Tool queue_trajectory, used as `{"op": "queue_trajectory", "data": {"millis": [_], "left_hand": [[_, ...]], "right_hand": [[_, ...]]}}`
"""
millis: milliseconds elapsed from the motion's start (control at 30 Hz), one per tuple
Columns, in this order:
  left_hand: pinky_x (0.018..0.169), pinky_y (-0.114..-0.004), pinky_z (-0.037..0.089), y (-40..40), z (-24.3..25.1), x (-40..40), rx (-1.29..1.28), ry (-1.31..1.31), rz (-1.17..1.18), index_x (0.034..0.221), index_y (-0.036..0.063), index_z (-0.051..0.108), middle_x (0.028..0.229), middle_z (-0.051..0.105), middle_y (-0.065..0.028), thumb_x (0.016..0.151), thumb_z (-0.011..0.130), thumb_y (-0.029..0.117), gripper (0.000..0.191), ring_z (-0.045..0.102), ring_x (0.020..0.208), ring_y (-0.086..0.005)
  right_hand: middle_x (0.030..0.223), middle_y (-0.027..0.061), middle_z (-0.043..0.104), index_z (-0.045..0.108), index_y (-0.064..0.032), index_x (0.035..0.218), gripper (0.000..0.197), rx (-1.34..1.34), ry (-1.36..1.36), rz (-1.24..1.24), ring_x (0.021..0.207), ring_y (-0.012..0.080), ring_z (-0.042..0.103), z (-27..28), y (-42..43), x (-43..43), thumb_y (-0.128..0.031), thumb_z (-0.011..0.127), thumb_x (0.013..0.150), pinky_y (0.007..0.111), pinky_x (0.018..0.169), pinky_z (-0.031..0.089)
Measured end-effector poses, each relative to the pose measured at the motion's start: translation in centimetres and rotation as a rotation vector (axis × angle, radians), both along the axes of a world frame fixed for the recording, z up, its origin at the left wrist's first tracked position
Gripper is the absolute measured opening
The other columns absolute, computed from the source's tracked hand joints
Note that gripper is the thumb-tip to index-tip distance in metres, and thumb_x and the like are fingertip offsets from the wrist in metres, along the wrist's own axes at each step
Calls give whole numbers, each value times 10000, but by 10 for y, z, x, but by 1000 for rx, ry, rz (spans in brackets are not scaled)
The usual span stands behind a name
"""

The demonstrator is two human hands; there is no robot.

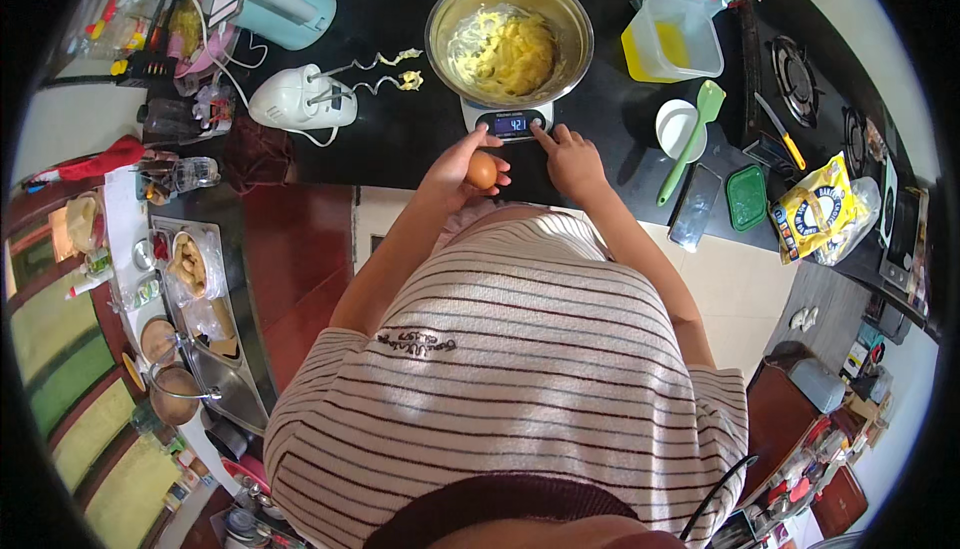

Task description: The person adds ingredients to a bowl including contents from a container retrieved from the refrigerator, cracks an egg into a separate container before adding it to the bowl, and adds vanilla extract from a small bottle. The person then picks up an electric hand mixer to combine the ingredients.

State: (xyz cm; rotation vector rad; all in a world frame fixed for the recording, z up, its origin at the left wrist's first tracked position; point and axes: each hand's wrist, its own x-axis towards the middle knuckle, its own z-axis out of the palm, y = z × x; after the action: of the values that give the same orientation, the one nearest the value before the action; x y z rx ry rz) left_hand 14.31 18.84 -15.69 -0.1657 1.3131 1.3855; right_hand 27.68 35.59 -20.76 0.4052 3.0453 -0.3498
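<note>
A brown egg [481, 171] rests in my left hand [455, 166], just in front of a digital kitchen scale [514, 125] with a lit display. The index finger of my right hand [574, 162] touches the right end of the scale's panel, and the hand holds nothing. On the scale stands a steel mixing bowl [436, 46] with a pale yellow creamy mixture [517, 53] inside. A white hand mixer [296, 102] lies to the left, its beaters smeared with the same sort of mixture.
Right of the bowl are a plastic tub with yellow contents [701, 46], a small white bowl [671, 125] with a green spatula [690, 155] across it, a phone [695, 207], a green lid [746, 198], a yellow-handled knife [781, 131] and a yellow bag [814, 207]. A blue pitcher [300, 5] stands upper left.
</note>
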Motion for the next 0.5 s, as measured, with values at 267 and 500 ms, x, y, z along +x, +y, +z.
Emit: {"op": "queue_trajectory", "data": {"millis": [267, 500], "left_hand": [[774, -408, 485, 24, -13, 10, 237, -389, -50, 1156, 34, 466, 1034, 564, -193, 917, 445, 281, 344, 584, 920, -331], [922, -451, 447, 69, -30, 26, 307, -337, -75, 1125, 46, 506, 1071, 569, -151, 954, 418, 281, 303, 571, 981, -292]], "right_hand": [[940, 87, 546, 514, -120, 1246, 495, 3, 159, -3, 836, 261, 582, -4, 3, 0, -69, 537, 754, 393, 687, 480], [849, 88, 619, 605, -61, 1100, 346, -968, 470, -561, 699, 183, 593, 19, 23, 20, -197, 677, 790, 287, 644, 484]]}}
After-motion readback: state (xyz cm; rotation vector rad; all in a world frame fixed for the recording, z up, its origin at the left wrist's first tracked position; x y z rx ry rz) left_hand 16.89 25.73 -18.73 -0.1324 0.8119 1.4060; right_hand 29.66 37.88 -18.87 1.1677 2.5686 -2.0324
